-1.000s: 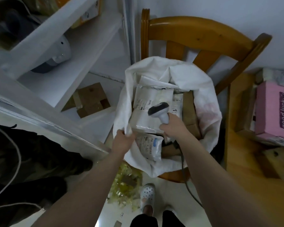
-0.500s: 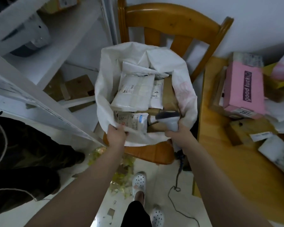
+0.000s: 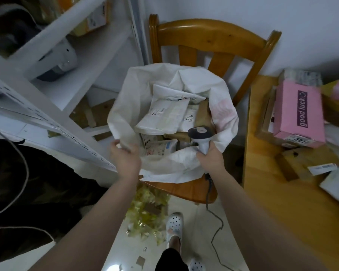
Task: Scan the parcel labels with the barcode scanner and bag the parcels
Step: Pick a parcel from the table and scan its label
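Pinching the bag [image 3: 133, 94] rim, left hand [image 3: 125, 159] fingers curl on it; right hand [image 3: 210, 159] fingers clamp the barcode scanner [image 3: 200, 133], parcels [image 3: 162, 116] just beyond.

The upper parcels [image 3: 162, 114] in the white bag [image 3: 125, 98] are covering those beneath, and their labels are showing print too small to read. The bag is hiding most of the seat of the chair [image 3: 209, 30]. The right hand [image 3: 210, 159] is wrapping the handle of the barcode scanner [image 3: 200, 133] and concealing the trigger. The cable [image 3: 217, 229] is emerging from under that hand and running off the bottom edge. The left hand [image 3: 125, 159] is losing the tips of its fingers behind the bag's rim. On the tabletop [image 3: 278, 192], the label on the pink box [image 3: 301, 110] is reading "391" before blurring, and the right edge is cropping the packages beyond. The top edge is cutting off the things on the white shelf [image 3: 98, 47], which are too blurred to identify.
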